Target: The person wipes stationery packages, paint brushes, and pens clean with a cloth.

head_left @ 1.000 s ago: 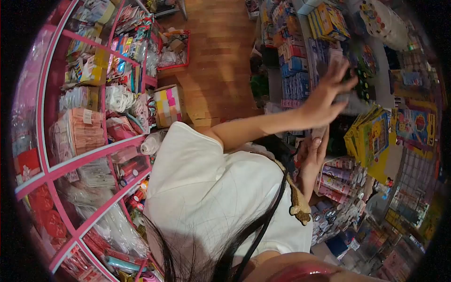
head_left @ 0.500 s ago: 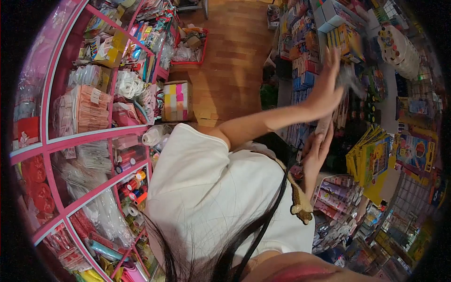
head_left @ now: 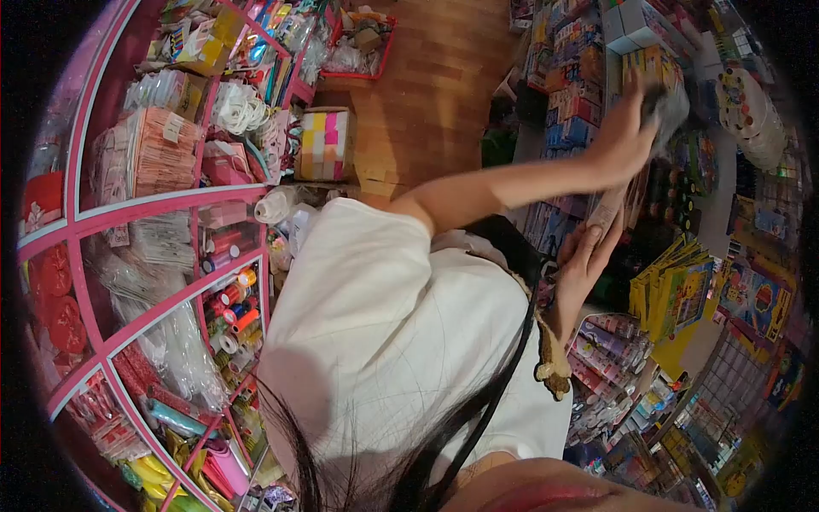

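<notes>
My left hand [head_left: 627, 143] is at the end of an arm stretched to the upper right. Its fingers are blurred and closed around a dark and greyish thing [head_left: 670, 113], too smeared to name. Below it, my right hand [head_left: 589, 256] is wrapped round a long, thin, clear-looking packet [head_left: 607, 209], with the thumb on top. The packet points up towards my left hand. Both hands are in front of the stocked display on the right.
Yellow picture packs [head_left: 674, 286] stand just right of my right hand. Stacked small boxes [head_left: 572, 107] line the shelf beyond. Pink shelving [head_left: 171, 200] with bagged goods fills the left. On the wooden floor [head_left: 435, 94] are a taped carton [head_left: 326, 145] and a red crate [head_left: 388, 51].
My left hand has moved right, and its raised fingers have closed. My right hand has shifted slightly right and still holds the packet. The view has shifted a little.
</notes>
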Tool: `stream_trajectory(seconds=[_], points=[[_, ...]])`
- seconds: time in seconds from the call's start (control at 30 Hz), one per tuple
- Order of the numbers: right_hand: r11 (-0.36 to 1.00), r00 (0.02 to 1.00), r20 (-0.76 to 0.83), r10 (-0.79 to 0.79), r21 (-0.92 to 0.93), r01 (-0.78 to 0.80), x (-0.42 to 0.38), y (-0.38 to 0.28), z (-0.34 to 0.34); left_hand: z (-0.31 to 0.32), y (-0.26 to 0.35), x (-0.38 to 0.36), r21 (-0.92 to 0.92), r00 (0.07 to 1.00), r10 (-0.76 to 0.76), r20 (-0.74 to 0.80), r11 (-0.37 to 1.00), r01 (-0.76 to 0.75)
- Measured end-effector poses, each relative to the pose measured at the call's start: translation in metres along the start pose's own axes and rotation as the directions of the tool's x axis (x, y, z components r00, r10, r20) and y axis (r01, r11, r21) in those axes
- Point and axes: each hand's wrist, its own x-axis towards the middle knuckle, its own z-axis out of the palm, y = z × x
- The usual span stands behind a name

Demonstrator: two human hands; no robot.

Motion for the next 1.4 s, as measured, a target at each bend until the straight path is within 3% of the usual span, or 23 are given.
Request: stream_trajectory(seconds=[0.1, 0.2, 0.27, 0.37, 0.43, 0.5, 0.53, 0.57, 0.6, 0.73, 0.8, 0.83, 0.87, 0.93, 1.03, 1.07, 1.1, 1.13, 1.2, 1.23, 1.3, 1.37, 1.4], points=[[1.0, 0.999, 0.035, -0.012, -0.019, 0.013, -0.007, 0.004, 0.003, -0.016, -0.002, 0.053, 0.081, 0.99, -0.061, -0.126, 0.994, 0.072], [0.999, 0.999, -0.005, -0.032, -0.013, 0.031, -0.008, 0.004, 0.004, -0.023, 0.026, 0.036, 0.015, 0.957, -0.287, 0.037, 0.958, 0.286], [0.999, 0.998, -0.05, -0.04, -0.003, 0.04, 0.0, 0.006, -0.004, -0.001, 0.011, 0.003, -0.016, 0.996, -0.059, -0.06, 0.998, 0.058], [0.999, 0.989, -0.14, -0.046, -0.016, 0.044, 0.008, 0.015, -0.017, 0.011, 0.014, -0.054, -0.012, 0.972, -0.103, 0.213, 0.994, 0.108], [0.995, 0.986, -0.145, -0.088, -0.06, 0.08, 0.009, 0.026, -0.026, 0.009, 0.019, -0.056, -0.033, 0.975, -0.065, 0.212, 0.997, 0.073], [0.999, 0.998, -0.052, -0.029, 0.038, 0.031, -0.007, 0.009, -0.016, 0.01, 0.013, -0.031, 0.059, 0.993, -0.023, 0.112, 0.998, 0.016], [0.999, 0.999, -0.041, -0.023, -0.028, 0.022, -0.013, 0.007, -0.013, 0.003, 0.02, -0.014, 0.027, 0.996, -0.054, 0.076, 0.998, 0.052], [1.0, 0.997, -0.072, 0.021, -0.013, -0.022, -0.02, 0.006, -0.006, 0.006, 0.01, 0.006, 0.113, 0.994, 0.045, -0.098, 0.993, -0.034], [1.0, 0.999, -0.043, 0.01, -0.019, -0.011, -0.025, 0.007, -0.002, 0.004, -0.002, 0.031, 0.056, 0.994, -0.024, -0.109, 0.998, 0.03], [1.0, 0.997, -0.072, -0.003, 0.016, 0.005, -0.021, -0.001, -0.004, 0.0, 0.024, 0.026, 0.024, 0.99, -0.136, -0.021, 0.99, 0.137], [0.999, 0.995, -0.102, -0.021, 0.024, 0.023, -0.009, -0.005, -0.012, 0.02, 0.015, -0.001, 0.003, 0.999, 0.0, -0.033, 1.0, 0.0], [0.999, 0.992, -0.122, -0.031, 0.025, 0.034, -0.003, -0.006, -0.019, 0.036, 0.005, -0.022, 0.128, 0.999, 0.004, 0.04, 0.992, -0.009], [0.999, 0.982, -0.189, 0.011, 0.037, -0.004, -0.001, 0.001, -0.027, 0.03, 0.018, -0.045, -0.047, 0.968, -0.045, 0.245, 0.997, 0.059], [0.988, 0.953, -0.276, -0.128, -0.115, 0.1, 0.005, 0.031, -0.044, 0.035, 0.018, -0.071, 0.071, 0.965, -0.034, 0.261, 0.997, 0.016], [0.994, 0.975, -0.194, 0.109, 0.021, -0.107, -0.013, -0.002, -0.029, 0.041, 0.002, -0.044, 0.114, 0.963, 0.199, 0.18, 0.969, -0.221], [0.993, 0.987, -0.107, 0.12, 0.01, -0.12, -0.017, -0.011, -0.026, 0.043, -0.005, -0.025, 0.031, 0.981, 0.118, 0.151, 0.992, -0.124], [0.992, 0.99, -0.073, 0.122, -0.007, -0.123, -0.023, 0.0, -0.026, 0.02, 0.042, -0.012, 0.176, 0.965, -0.164, 0.202, 0.976, 0.129], [0.992, 0.992, -0.058, 0.111, 0.069, -0.107, -0.027, -0.001, -0.018, 0.02, 0.027, 0.006, 0.183, 0.983, -0.086, 0.163, 0.982, 0.055], [0.993, 0.997, -0.054, 0.049, 0.11, -0.043, -0.025, -0.003, -0.012, 0.029, 0.015, 0.024, -0.212, 0.954, -0.258, 0.156, 0.934, 0.287], [0.997, 0.998, -0.066, 0.006, 0.078, 0.0, -0.022, -0.003, -0.014, 0.04, 0.007, 0.013, 0.148, 0.999, 0.013, -0.032, 0.989, -0.008], [0.992, 0.992, -0.125, 0.011, 0.128, 0.005, -0.016, -0.007, -0.02, 0.041, 0.0, -0.011, 0.095, 0.972, 0.086, 0.22, 0.989, -0.11], [0.993, 0.984, -0.178, 0.001, 0.12, 0.021, -0.01, -0.003, -0.028, 0.05, -0.003, -0.043, 0.081, 0.951, 0.168, 0.258, 0.978, -0.195], [0.996, 0.98, -0.2, -0.015, 0.085, 0.032, -0.007, 0.007, -0.038, 0.049, -0.004, -0.056, 0.074, 0.933, 0.045, 0.358, 0.994, -0.077]])
